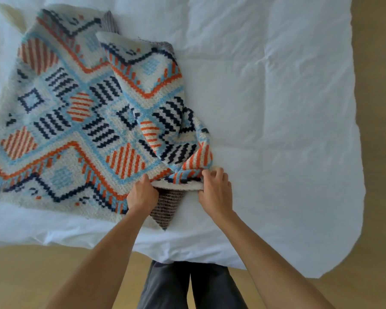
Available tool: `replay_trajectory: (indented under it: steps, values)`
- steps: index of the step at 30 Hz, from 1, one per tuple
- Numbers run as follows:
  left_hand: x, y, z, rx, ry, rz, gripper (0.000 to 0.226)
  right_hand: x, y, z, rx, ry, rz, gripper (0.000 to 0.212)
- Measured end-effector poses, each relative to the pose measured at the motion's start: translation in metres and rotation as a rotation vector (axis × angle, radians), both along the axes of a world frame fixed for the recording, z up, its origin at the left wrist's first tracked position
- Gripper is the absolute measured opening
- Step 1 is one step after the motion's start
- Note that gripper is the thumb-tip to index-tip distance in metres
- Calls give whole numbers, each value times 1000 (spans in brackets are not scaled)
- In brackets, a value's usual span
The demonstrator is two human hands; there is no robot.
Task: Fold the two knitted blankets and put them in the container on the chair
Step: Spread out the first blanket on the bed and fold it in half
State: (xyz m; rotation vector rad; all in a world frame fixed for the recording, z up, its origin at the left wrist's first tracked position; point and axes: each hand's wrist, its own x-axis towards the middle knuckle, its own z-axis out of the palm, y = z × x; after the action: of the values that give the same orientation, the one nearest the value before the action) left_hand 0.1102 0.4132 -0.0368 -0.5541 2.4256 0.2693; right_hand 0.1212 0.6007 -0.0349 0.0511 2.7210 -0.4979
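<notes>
The patterned blanket point(65, 108), knitted in white, light blue, orange and dark blue, lies on the white bed point(288, 108), and almost all of it is to the left of the hands and away from the person. Both hands are at its near right corner, close together but not touching each other. The left hand point(143, 194) pinches the near edge where the flat part ends. The right hand point(216, 188) has its fingers curled into a bunched piece of the same blanket, and from there a loose flap rises and goes away from the person over the flat part.

I judge that the long axis of the blanket runs from the hands toward the far left corner of the bed, so the coming fold probably has to carry this corner in that direction. The left hand is the nearer one to the flat body and the right hand controls the lifted flap.

Under the corner, between the two hands, a grey-brown blanket point(167, 206) shows a pointed tip toward the person, and a bit of it shows also at the far side. The container and the chair are not in view. I cannot find any label, brand or writing on the blankets or on the bed
</notes>
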Motion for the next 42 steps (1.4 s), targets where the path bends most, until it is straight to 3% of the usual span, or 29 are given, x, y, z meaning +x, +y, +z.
replay_trajectory:
  steps: [4,7,11,16,19,22,25,28,31,35,38,41,42]
  values:
    - [6,-12,-3,49,-6,-18,18,-19,-25,2,-47,-114,8,36]
    - [5,-10,-3,142,39,14,28,-40,-25,16,-262,13,-26,39]
    - [-4,3,5,417,170,5,43,-55,-23,44,-475,227,126,48]
    - [-12,21,14,604,263,-20,32,-55,-4,54,-166,207,477,43]
    - [-9,26,16,573,214,-174,33,-44,24,50,265,25,618,34]
    - [-3,50,21,532,158,-426,35,-30,64,56,587,27,465,19]
    - [12,95,20,522,129,-604,37,-3,104,47,550,83,264,37]
    - [37,124,9,470,-83,-751,41,37,120,30,611,-164,338,41]
    - [59,125,-7,386,-274,-820,37,57,124,13,530,-247,267,52]
    - [72,115,-20,322,-152,-761,39,58,119,10,347,-41,327,42]
    - [69,112,-26,377,-118,-644,39,61,123,4,123,-12,399,29]
    - [65,127,-23,387,-47,-625,34,60,139,1,116,136,469,16]
    - [66,137,-21,391,-16,-645,30,62,149,1,136,150,468,21]
